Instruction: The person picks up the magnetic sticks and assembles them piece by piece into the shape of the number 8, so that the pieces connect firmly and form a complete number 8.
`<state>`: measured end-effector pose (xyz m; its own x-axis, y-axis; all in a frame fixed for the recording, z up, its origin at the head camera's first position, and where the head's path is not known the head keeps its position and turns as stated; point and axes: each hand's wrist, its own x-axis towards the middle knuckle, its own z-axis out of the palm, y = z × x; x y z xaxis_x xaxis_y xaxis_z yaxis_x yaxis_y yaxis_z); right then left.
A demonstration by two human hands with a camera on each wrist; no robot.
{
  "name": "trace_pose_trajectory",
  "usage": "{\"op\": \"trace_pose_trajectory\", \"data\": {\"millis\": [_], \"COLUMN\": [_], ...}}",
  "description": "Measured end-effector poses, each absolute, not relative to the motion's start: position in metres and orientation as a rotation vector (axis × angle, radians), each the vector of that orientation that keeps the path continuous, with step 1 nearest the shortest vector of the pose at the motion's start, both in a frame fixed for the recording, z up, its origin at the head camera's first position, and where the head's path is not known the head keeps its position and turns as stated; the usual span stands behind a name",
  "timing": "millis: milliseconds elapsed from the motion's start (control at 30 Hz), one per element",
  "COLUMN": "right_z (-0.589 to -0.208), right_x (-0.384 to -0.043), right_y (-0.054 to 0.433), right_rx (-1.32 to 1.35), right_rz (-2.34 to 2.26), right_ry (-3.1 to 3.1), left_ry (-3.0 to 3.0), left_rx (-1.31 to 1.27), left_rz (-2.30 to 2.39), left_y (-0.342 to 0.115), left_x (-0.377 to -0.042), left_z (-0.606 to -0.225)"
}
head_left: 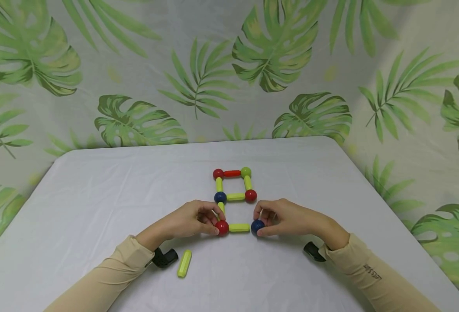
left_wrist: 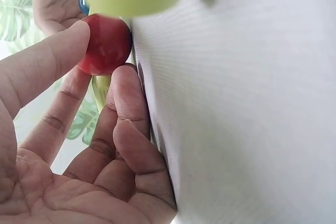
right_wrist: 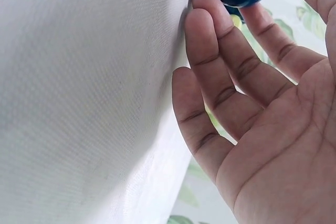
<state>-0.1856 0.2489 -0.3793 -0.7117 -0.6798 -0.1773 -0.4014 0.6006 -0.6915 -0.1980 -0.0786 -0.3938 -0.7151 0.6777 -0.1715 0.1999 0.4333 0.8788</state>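
My left hand [head_left: 192, 220] pinches a red ball [head_left: 222, 227] between thumb and fingers at the near left corner of a flat frame of balls and rods. A blue ball [head_left: 257, 227] is pinched by my right hand [head_left: 288, 217] at the near right. Between these balls lies a yellow-green rod [head_left: 239, 227], its left end at the red ball and its right end close beside the blue one. Another yellow-green rod [head_left: 221, 209] runs from the red ball back to a dark blue ball [head_left: 220, 196]. In the left wrist view the red ball [left_wrist: 107, 44] sits against the thumb tip.
Behind, a square joins the dark blue ball, two red balls, a green ball [head_left: 246, 172], a red rod [head_left: 232, 173] and yellow-green rods. One loose yellow-green rod [head_left: 184, 263] lies near my left sleeve. The white-covered table [head_left: 108, 190] meets a leaf-patterned cloth behind.
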Motion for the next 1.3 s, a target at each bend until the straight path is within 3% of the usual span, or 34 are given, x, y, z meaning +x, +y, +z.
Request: {"op": "trace_pose_trajectory", "data": {"millis": [900,1300], "right_z": [-0.371,-0.346], "right_x": [-0.186,-0.157], "right_y": [0.245,0.212], "right_rx": [-0.872,-1.100], "right_rz": [-0.853,-0.810], "right_ry": [2.442,2.472], "left_ry": [2.092,2.036], "left_rx": [0.783,0.815], "left_rz": [1.191,1.160], "left_y": [-0.081,-0.083], "left_x": [-0.207,-0.217], "left_z": [-0.392,-0.390]}}
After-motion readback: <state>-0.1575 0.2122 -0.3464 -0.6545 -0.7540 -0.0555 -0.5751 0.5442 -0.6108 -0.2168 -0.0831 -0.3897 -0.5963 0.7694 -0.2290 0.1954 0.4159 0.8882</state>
